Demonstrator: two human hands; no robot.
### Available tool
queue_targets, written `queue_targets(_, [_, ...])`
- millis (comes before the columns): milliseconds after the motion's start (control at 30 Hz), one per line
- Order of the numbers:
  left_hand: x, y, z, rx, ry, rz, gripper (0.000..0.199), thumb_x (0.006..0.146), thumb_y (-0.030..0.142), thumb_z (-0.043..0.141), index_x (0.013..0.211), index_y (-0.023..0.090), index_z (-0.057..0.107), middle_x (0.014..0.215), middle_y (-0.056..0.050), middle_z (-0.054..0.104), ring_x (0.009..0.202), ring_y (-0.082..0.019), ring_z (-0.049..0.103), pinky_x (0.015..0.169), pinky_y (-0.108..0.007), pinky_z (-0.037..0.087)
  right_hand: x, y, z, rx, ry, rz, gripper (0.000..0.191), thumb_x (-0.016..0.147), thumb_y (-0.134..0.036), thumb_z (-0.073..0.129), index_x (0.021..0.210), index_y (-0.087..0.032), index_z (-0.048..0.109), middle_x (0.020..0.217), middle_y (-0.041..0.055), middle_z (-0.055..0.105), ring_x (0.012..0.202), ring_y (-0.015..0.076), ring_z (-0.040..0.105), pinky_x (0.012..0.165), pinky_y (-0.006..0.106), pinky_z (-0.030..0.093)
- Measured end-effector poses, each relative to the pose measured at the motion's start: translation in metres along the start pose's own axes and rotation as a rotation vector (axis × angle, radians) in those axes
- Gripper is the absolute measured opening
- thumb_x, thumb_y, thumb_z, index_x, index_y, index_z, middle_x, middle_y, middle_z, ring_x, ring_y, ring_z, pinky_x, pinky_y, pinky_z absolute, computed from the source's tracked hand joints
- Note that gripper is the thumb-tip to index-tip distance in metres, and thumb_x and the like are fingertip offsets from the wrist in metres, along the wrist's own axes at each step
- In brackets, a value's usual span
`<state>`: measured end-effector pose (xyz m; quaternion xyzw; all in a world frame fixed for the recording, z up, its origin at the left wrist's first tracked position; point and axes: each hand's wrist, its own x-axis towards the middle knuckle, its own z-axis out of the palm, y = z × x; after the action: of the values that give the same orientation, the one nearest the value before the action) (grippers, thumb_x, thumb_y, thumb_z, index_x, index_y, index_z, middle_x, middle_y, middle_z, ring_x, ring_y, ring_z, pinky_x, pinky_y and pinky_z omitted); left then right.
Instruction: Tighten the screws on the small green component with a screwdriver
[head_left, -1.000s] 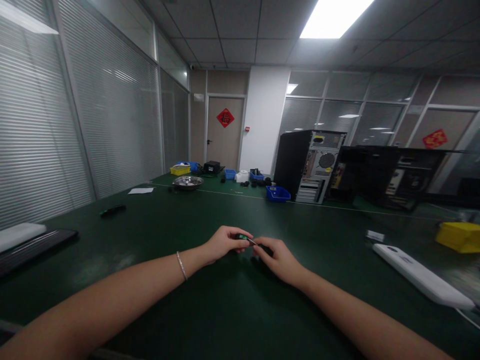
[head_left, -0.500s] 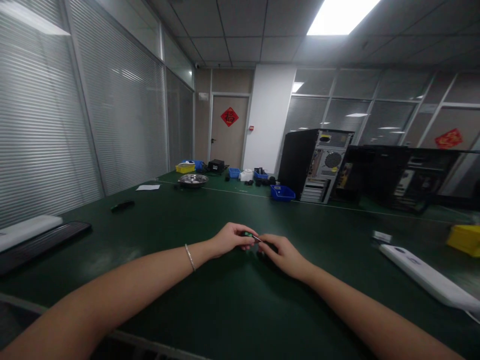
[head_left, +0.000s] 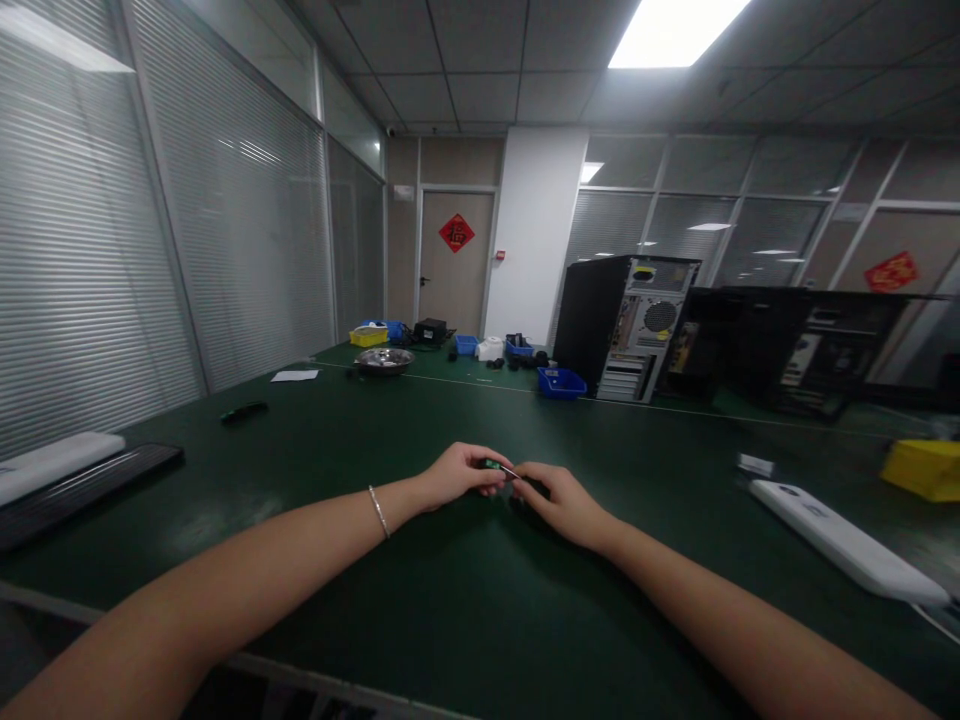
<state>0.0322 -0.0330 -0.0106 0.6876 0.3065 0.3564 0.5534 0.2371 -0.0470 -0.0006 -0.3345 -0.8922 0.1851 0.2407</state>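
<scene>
Near the middle of the dark green table (head_left: 420, 590), my left hand (head_left: 461, 474) is closed on a small green piece (head_left: 493, 464), its thumb and fingers around it. My right hand (head_left: 559, 500) meets it from the right, thumb and fingertips pinched at the thin, light-coloured end (head_left: 511, 472) that sticks out between the two hands. Whether that end and the green piece are one object is too small to tell. Both hands are just above the tabletop.
A keyboard (head_left: 90, 490) lies at the left, a dark tool (head_left: 244, 412) beyond it. Further back are a metal bowl (head_left: 384, 361), a blue bin (head_left: 561, 384) and a computer tower (head_left: 630, 330). At the right are a white power strip (head_left: 847, 540) and a yellow box (head_left: 924, 470).
The view has shifted slightly, so objects at the right appear a little further left. Both hands keep their hold, with hardly any movement between them.
</scene>
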Motion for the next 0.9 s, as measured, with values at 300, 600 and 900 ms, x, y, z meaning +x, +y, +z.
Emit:
queue_targets(300, [-0.0002, 0.0007, 0.0000, -0.023, -0.013, 0.004, 0.036, 0.074, 0.032, 0.062, 0.103, 0.011, 0.061, 0.085, -0.008, 0.064, 0.075, -0.015, 0.058, 0.067, -0.029, 0.045, -0.0005, -0.0059, -0.0007, 0.002, 0.014, -0.009, 0.025, 0.090, -0.031, 0.038, 0.092, -0.017, 0.059, 0.085, 0.0032, 0.063, 0.076, 0.0154, 0.056, 0.069, 0.025, 0.042])
queue_targets(600, [0.0021, -0.0026, 0.0001, -0.081, 0.015, 0.020, 0.037, 0.078, 0.034, 0.056, 0.107, 0.011, 0.057, 0.086, -0.009, 0.064, 0.073, -0.014, 0.058, 0.065, -0.027, 0.044, 0.0004, -0.0018, 0.0038, 0.044, 0.070, -0.008, 0.024, 0.089, -0.030, 0.040, 0.100, -0.018, 0.057, 0.084, 0.0027, 0.063, 0.075, 0.0149, 0.057, 0.069, 0.025, 0.043])
queue_targets(900, [0.0056, -0.0082, -0.0009, -0.045, 0.035, 0.038, 0.034, 0.076, 0.033, 0.059, 0.102, 0.011, 0.059, 0.082, -0.008, 0.064, 0.069, -0.013, 0.058, 0.064, -0.028, 0.045, -0.0008, -0.0017, 0.0005, 0.045, 0.064, -0.024, 0.022, 0.089, -0.029, 0.040, 0.095, -0.018, 0.059, 0.088, 0.0030, 0.064, 0.078, 0.0148, 0.058, 0.071, 0.025, 0.043])
